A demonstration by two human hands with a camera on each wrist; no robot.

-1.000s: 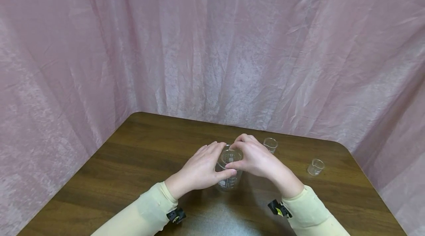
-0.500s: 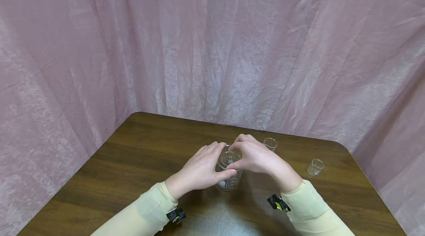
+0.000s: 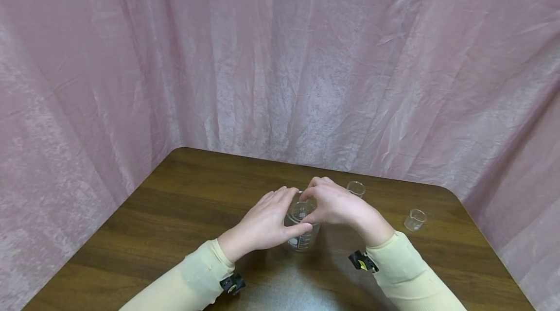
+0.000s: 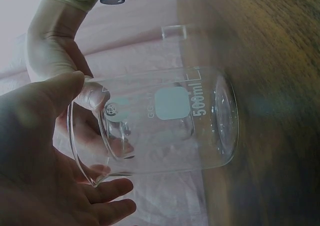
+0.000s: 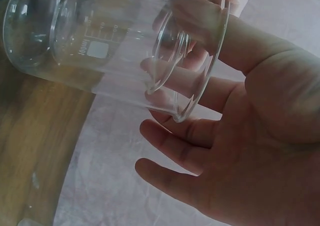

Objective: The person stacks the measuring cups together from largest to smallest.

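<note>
A large clear glass beaker (image 3: 301, 243) marked 500 ml stands upright on the table. My left hand (image 3: 264, 223) holds it by the upper part, thumb on the near side and fingers round the far side. Inside it is a smaller glass beaker (image 5: 97, 49) with a graduated scale and a spout. My right hand (image 3: 339, 205) reaches over the large rim, and its thumb and fingers pinch the smaller beaker near its rim. In the right wrist view the smaller rim sits below the large one, and the other right fingers (image 5: 167, 178) stay outside the large beaker.
Behind my right hand stands another small beaker (image 3: 356, 189), partly covered by the hand. A tiny beaker (image 3: 414, 220) stands farther right on the brown wooden table (image 3: 197, 194). A pink curtain (image 3: 280, 58) hangs along the back and sides.
The smaller beaker has sunk a little deeper into the large one, with my right hand following it. My right forearm has shifted slightly up in the head view. The left hand has stayed put.
</note>
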